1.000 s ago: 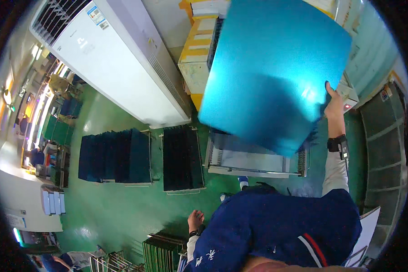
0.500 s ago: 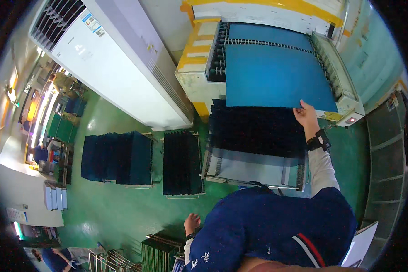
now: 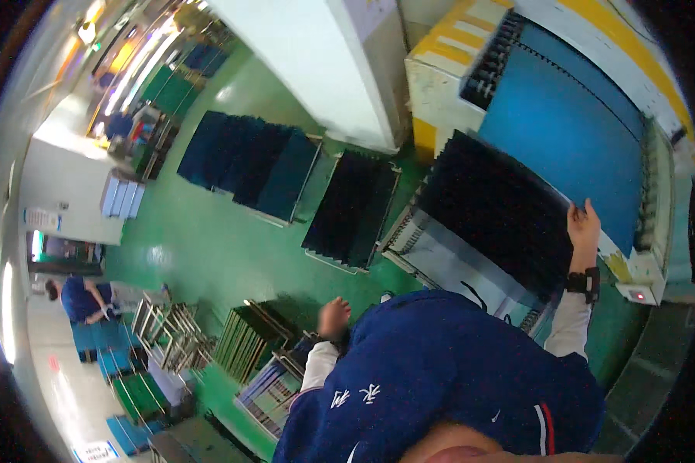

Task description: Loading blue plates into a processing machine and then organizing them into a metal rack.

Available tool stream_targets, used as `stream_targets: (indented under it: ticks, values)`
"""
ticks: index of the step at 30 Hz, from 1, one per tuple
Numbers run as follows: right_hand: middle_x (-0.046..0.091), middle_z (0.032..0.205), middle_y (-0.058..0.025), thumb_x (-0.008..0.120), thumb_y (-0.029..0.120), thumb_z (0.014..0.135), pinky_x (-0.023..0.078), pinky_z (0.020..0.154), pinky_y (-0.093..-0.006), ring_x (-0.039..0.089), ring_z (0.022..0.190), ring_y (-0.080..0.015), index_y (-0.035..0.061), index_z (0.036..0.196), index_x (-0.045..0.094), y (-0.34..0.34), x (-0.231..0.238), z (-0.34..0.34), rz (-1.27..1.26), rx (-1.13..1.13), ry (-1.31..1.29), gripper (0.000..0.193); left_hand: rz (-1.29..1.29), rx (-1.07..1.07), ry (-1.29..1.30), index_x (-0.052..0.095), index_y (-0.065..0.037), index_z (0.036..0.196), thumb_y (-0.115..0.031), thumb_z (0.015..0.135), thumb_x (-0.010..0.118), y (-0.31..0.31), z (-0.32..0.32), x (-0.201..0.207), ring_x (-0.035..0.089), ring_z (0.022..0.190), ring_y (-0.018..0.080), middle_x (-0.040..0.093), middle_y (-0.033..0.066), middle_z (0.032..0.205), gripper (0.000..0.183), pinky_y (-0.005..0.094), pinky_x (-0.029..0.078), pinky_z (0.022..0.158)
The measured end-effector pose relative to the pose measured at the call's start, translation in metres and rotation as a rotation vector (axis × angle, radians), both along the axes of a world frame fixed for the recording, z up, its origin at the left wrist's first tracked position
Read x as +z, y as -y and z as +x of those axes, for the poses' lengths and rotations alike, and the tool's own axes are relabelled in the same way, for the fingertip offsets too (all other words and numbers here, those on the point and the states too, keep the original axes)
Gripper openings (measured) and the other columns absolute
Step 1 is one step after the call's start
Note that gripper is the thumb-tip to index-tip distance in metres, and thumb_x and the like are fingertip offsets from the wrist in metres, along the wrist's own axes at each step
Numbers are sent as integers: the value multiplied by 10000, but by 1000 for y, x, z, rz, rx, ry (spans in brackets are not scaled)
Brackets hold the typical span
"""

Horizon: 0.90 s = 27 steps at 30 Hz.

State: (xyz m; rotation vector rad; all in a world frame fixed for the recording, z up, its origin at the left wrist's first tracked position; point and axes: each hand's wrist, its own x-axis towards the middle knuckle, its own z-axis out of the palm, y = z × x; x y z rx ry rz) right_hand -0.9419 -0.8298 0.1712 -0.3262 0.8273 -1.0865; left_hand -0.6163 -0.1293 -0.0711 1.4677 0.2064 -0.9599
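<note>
My right hand (image 3: pixel 584 225) is at the near edge of a flat blue panel (image 3: pixel 567 127) lying on a roller conveyor machine. Its thumb and fingers close on that edge near the panel's right corner. Just below, a wire rack (image 3: pixel 398 245) holds a dense row of dark upright panels (image 3: pixel 502 212), close to the conveyor's end. My left hand (image 3: pixel 334 318) hangs low at my left side, away from the machine. Its fingers look loosely bent with nothing in them, and part of it is blurred.
Two more racks of dark panels (image 3: pixel 247 162) (image 3: pixel 353 208) stand on the green floor (image 3: pixel 232 255). A white cabinet (image 3: pixel 309 62) rises behind them. Lower left are a green-edged panel stack (image 3: pixel 247 339), metal frames (image 3: pixel 170 336) and another person (image 3: pixel 89 299) bending over panels.
My view has swung left and tilted, bringing more of the lower-left floor and the other person into sight. My right hand stays at the blue panel's near edge; my left hand still hangs low.
</note>
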Motion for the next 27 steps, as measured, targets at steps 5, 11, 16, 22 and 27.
stream_targets:
  ticks: [5,11,16,22,27]
  values:
    - [587,897,-148,648,147,917,555,821,-333,591,867,-255,-51,961,554,10,1,-3,29,-5,-41,224,118,222,-258,506,-41,1201,-190,873,651,33,-3,30,647,965,304,613,147,1206,388,404,540,691]
    - [600,1014,-135,647,154,918,550,820,-331,595,951,-260,-36,1056,570,25,-17,-1,26,81,-6,247,168,231,-182,512,-37,1240,-297,926,604,16,-21,25,651,899,283,612,162,1186,418,354,549,630]
    - [596,1009,-131,668,173,904,545,839,-336,598,961,-261,-30,1073,551,35,-18,-8,44,59,-78,289,167,319,-282,519,-23,1228,-284,915,620,34,-17,51,651,878,290,610,160,1167,420,347,538,613]
    - [601,1002,-91,683,270,897,526,779,-299,594,917,-195,2,1059,569,29,0,8,63,147,-161,333,86,149,24,518,-11,1217,-275,907,631,-8,-29,0,644,861,289,608,173,1142,423,353,532,618]
    - [657,942,-80,630,395,915,507,703,-272,627,849,-164,37,1023,630,-4,4,7,-126,402,-360,374,115,350,-305,511,-17,1229,-279,905,634,11,-19,21,641,853,281,612,174,1140,434,357,533,617]
